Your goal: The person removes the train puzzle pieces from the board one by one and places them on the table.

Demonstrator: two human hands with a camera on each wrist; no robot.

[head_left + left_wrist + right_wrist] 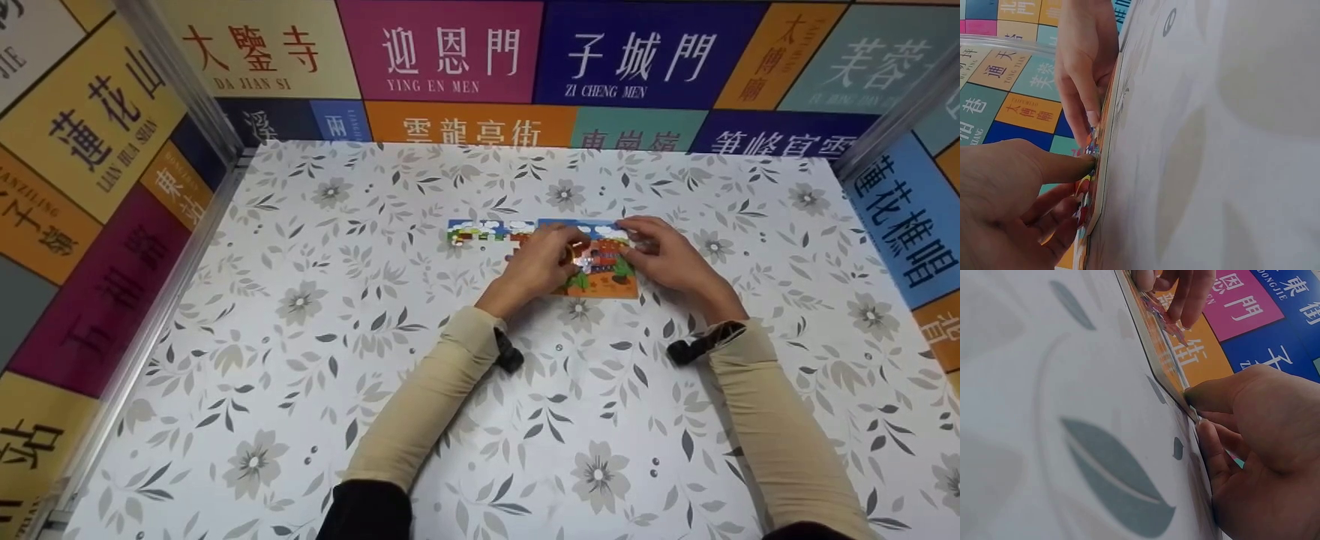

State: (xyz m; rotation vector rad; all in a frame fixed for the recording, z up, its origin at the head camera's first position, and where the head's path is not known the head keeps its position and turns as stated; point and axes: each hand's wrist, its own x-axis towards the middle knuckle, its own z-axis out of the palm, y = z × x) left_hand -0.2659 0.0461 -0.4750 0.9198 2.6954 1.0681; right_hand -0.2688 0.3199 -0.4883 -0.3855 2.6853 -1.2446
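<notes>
A flat jigsaw puzzle (626, 288) with a bright farm-like picture lies on the table, orange along its near side and blue at the top. My left hand (536, 262) reaches over its left part and pinches a small colourful puzzle piece (1163, 318) between thumb and fingers, close over the board; the fingers hide much of it. At the right side, my right hand (671, 259) grips the board's edge, the thumb on top and the index finger against the side, as the right wrist view shows.
A strip of joined puzzle pieces (491, 227) with clouds and green lies left of the board, partly behind the left hand. White cloth with grey flowers and leaves covers the table (420, 360). Panels with printed characters (450, 56) stand along the back and both sides.
</notes>
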